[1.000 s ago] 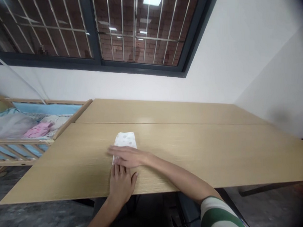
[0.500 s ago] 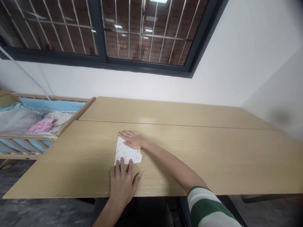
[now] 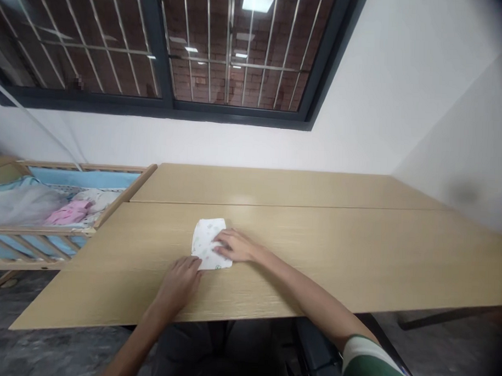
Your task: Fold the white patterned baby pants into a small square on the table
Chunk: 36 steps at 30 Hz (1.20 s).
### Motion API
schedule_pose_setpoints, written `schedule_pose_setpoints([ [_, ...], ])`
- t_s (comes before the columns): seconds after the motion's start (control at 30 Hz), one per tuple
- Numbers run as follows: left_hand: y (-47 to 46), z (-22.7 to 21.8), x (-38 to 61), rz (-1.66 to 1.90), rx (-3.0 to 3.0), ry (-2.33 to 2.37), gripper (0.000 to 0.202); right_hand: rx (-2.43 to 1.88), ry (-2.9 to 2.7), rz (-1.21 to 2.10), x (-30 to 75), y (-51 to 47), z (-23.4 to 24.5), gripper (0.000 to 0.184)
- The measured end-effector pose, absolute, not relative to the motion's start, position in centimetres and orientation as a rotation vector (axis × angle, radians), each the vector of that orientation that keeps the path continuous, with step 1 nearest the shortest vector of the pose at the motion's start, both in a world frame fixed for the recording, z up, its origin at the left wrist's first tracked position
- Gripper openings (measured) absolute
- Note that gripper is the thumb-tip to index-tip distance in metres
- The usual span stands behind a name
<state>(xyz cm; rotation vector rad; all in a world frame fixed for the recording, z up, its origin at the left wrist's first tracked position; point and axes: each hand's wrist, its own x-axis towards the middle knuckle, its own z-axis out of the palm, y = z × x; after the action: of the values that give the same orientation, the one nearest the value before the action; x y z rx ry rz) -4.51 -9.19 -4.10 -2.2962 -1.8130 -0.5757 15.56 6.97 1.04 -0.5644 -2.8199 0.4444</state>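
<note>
A small folded white cloth (image 3: pixel 208 244) with a faint print lies flat on the wooden tabletop (image 3: pixel 314 256). At its lower left corner is my left hand (image 3: pixel 182 279), fingers together and closed on the edge; the thumb's grip is partly hidden. My right hand (image 3: pixel 236 245) rests over the cloth's right side from the right. Its fingers are apart and slightly bent, with the fingertips touching the fabric.
On the left stands a wooden crib (image 3: pixel 35 232) with blue lining, pale bedding and a pink cloth (image 3: pixel 70 212). A seam crosses the tabletop toward the back. Behind the table rises a white wall (image 3: pixel 236 146) under a dark-framed barred window (image 3: pixel 237 113).
My right hand has slid from the cloth's upper left toward its right side. The left hand has shifted to the lower left corner, and the cloth's upper part now shows.
</note>
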Motion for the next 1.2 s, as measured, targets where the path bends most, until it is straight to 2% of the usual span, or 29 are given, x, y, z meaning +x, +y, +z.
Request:
schedule_pose_setpoints([
  [0.1, -8.3, -4.6, -6.8, -0.634, -2.352, -1.627, 0.025, -0.54, -2.89, 0.548, 18.6, 4.5, 1.2, 0.071],
  [0.17, -8.3, -4.5, -7.0, -0.682, -2.388, -1.606, 0.028, -0.561, -2.9, 0.565, 20.0, 3.1, 0.9, 0.082],
  [0.23, -8.7, -3.9, -6.5, -0.778, -2.435, -1.669, 0.031, -0.579, -2.881, 0.572, 20.9, 2.0, 0.6, 0.078],
  [0.4, -10.2, -1.4, -5.7, -1.062, -2.637, -1.989, 0.035, -0.589, -2.711, 0.638, 21.4, 0.6, 0.7, 0.035],
  [0.5, -10.2, -0.7, -6.0, -1.096, -2.694, -2.162, 0.033, -0.693, -2.603, 0.781, 21.2, 1.0, 1.2, 0.029],
  [0.6, -9.1, -0.6, -6.3, -1.142, -2.631, -2.328, 0.04, -0.813, -2.494, 0.92, 20.8, 1.9, 1.3, 0.026],
  [0.77, -6.4, -0.8, -5.7, -1.55, -2.564, -2.414, 0.046, -0.953, -2.307, 0.987, 19.5, 3.7, 0.2, 0.026],
  [0.93, -4.3, -1.6, -5.0, -1.172, -2.157, -2.619, 0.032, -1.136, -2.082, 0.896, 18.0, 5.6, -2.3, 0.023],
  [1.07, -3.7, -2.4, -5.2, -1.033, -2.064, -2.634, 0.023, -1.26, -1.996, 0.822, 17.7, 6.3, -3.6, 0.028],
  [1.13, -3.7, -2.7, -5.1, -0.998, -1.988, -2.578, 0.022, -1.278, -2.008, 0.759, 17.7, 6.0, -3.3, 0.034],
  [1.2, -3.8, -3.0, -4.5, -1.009, -1.897, -2.444, 0.033, -1.217, -2.079, 0.606, 17.6, 5.0, -2.4, 0.038],
])
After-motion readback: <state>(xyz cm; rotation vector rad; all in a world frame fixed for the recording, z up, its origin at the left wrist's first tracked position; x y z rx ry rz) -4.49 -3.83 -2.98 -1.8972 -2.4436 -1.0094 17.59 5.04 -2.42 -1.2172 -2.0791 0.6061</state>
